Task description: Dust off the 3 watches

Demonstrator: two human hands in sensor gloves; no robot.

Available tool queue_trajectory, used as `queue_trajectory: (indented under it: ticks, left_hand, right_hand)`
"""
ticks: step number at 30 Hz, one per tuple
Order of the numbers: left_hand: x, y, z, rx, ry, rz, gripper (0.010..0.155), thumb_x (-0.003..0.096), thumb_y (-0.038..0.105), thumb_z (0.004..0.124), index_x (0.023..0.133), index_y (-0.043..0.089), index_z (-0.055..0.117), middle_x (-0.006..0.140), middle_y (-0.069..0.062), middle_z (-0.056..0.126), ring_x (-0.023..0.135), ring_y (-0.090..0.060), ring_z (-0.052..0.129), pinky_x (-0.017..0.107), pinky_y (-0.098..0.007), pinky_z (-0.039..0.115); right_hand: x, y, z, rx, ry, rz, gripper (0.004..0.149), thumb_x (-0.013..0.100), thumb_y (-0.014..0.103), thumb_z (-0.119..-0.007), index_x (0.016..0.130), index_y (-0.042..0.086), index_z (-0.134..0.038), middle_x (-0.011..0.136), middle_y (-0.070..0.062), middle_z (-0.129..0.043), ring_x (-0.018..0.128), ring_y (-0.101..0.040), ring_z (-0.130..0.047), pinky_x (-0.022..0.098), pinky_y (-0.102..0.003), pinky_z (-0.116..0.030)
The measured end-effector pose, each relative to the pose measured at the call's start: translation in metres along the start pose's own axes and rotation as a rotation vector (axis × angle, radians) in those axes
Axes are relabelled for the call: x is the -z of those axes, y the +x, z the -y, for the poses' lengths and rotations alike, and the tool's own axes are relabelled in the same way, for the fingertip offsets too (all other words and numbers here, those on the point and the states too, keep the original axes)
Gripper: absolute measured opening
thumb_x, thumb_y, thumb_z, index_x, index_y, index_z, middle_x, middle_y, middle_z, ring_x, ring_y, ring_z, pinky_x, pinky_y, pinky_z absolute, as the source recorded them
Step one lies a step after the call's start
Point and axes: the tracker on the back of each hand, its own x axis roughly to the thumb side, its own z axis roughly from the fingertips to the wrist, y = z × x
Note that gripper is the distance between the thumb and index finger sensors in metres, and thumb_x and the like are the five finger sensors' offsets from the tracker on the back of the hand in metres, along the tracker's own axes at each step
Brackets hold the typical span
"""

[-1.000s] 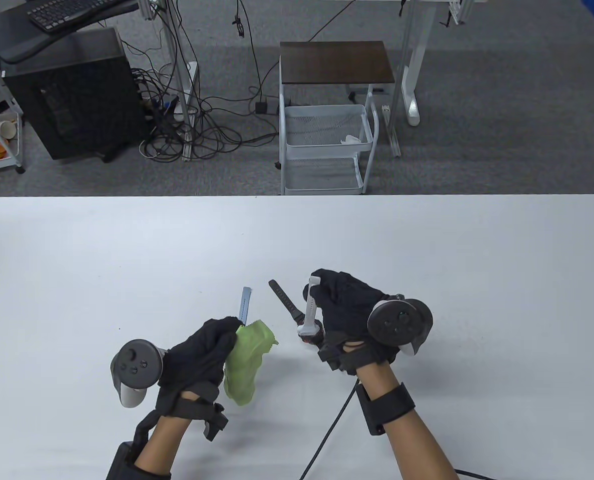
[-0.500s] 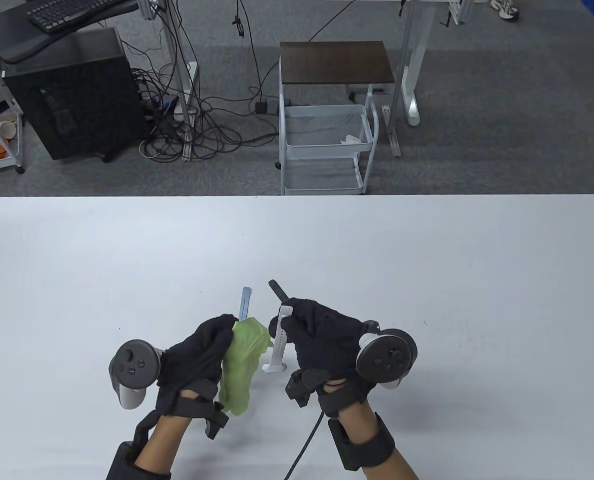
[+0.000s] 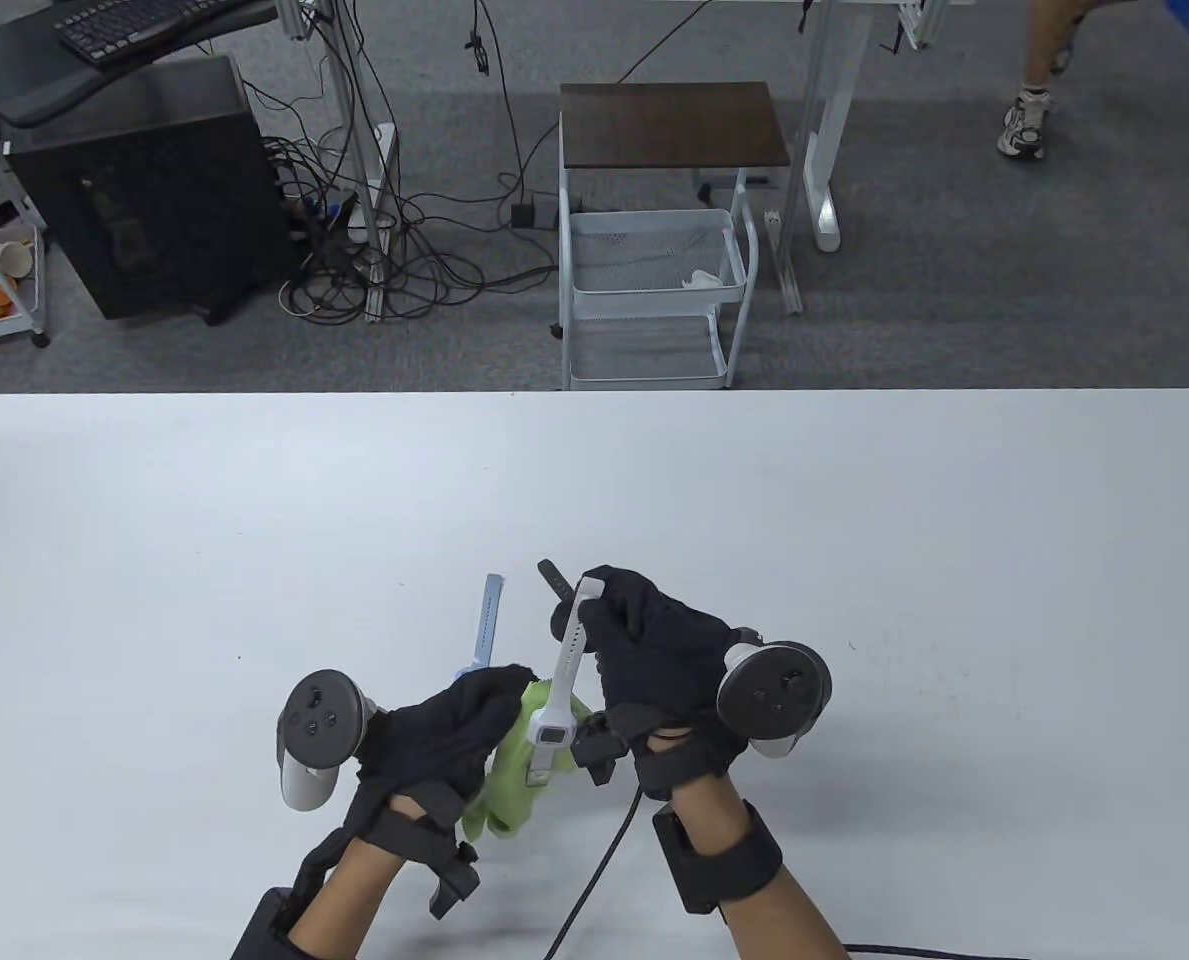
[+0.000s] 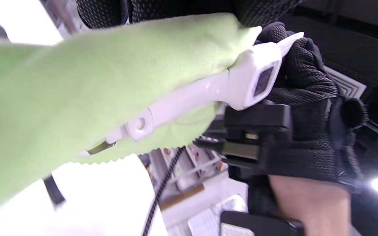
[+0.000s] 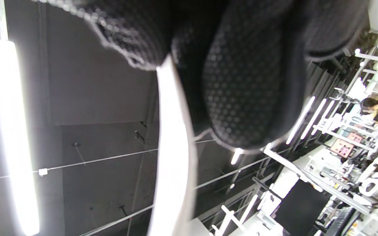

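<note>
**White watch meets the cloth**

Grey carpet, tangled cables and a wire cart (image 3: 654,300) fill the room behind the white table (image 3: 854,550), where both gloved hands work near the front edge.

The right hand (image 3: 654,650) pinches the upper strap of the white watch (image 3: 564,690) between curled fingers, holding it clear of the table so its case hangs down against the green cloth (image 3: 514,780). The left hand (image 3: 444,730) has its fingers closed round that cloth, bunching it; in the left wrist view the cloth wraps the lower strap right up to the case.

Count: three watches. The white one is in hand, while a blue one (image 3: 489,620) and a black one (image 3: 554,585) lie on the table just beyond the hands, each partly hidden. One cloth, two hands.

Risks, as I judge them: the watch hangs from a single strap pinch, so a firm wipe could tug it out of the fingers and drop it on the table or onto the two lying close by. The bunched cloth may also skip the screen, which is bare at the moment, leaving that face undusted.
</note>
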Motion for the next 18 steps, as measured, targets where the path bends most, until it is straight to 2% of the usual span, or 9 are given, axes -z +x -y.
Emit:
queue_trajectory:
  ticks: [3,6,8,13,16,18]
  left_hand:
    - [0.005,-0.008,0.004,-0.169,-0.114,-0.007,0.049,0.0619,0.043,0.059,0.104,0.018,0.059,0.093,-0.005,0.086,0.086,-0.026,0.094,0.075,-0.058,0.059]
    - [0.008,-0.015,0.011,-0.366,-0.32,-0.03,0.055,0.061,0.035,0.058,0.111,0.016,0.044,0.107,-0.012,0.069,0.102,-0.036,0.074,0.076,-0.066,0.046]
    - [0.01,-0.016,0.015,-0.401,-0.395,-0.037,0.058,0.0593,0.031,0.058,0.112,0.016,0.039,0.111,-0.013,0.062,0.106,-0.037,0.067,0.076,-0.067,0.043]
    - [0.012,-0.011,0.018,-0.29,-0.514,-0.043,0.064,0.0576,0.021,0.059,0.114,0.017,0.028,0.115,-0.009,0.053,0.11,-0.036,0.06,0.081,-0.058,0.046]
    - [0.013,-0.01,0.017,-0.214,-0.499,-0.049,0.067,0.0567,0.017,0.061,0.115,0.02,0.029,0.116,-0.003,0.055,0.109,-0.032,0.064,0.081,-0.053,0.052]
    - [0.013,-0.009,0.016,-0.174,-0.46,-0.056,0.068,0.0561,0.015,0.064,0.115,0.025,0.032,0.115,0.001,0.059,0.104,-0.028,0.075,0.077,-0.05,0.063]
  right_hand:
    - [0.001,-0.004,0.002,0.013,-0.005,-0.013,0.04,0.042,0.036,-0.08,0.072,0.01,-0.087,0.045,-0.009,-0.109,0.025,-0.023,-0.111,0.047,-0.057,-0.075]
    - [0.0,-0.005,0.005,-0.012,-0.007,-0.009,0.04,0.042,0.036,-0.079,0.072,0.01,-0.086,0.046,-0.009,-0.109,0.025,-0.022,-0.111,0.047,-0.057,-0.075]
    - [0.0,-0.005,0.006,-0.006,0.0,-0.014,0.04,0.042,0.036,-0.08,0.072,0.01,-0.086,0.046,-0.009,-0.109,0.026,-0.023,-0.111,0.048,-0.057,-0.074]
    - [0.0,-0.006,0.008,-0.006,-0.008,-0.015,0.04,0.042,0.036,-0.08,0.072,0.01,-0.087,0.046,-0.01,-0.109,0.025,-0.023,-0.111,0.048,-0.057,-0.074]
    - [0.0,-0.006,0.008,-0.011,-0.007,-0.014,0.04,0.042,0.036,-0.08,0.072,0.01,-0.087,0.046,-0.009,-0.109,0.025,-0.023,-0.111,0.048,-0.057,-0.074]
    - [0.0,-0.006,0.008,-0.018,-0.011,-0.009,0.04,0.042,0.036,-0.08,0.072,0.011,-0.087,0.045,-0.009,-0.109,0.025,-0.022,-0.111,0.047,-0.057,-0.074]
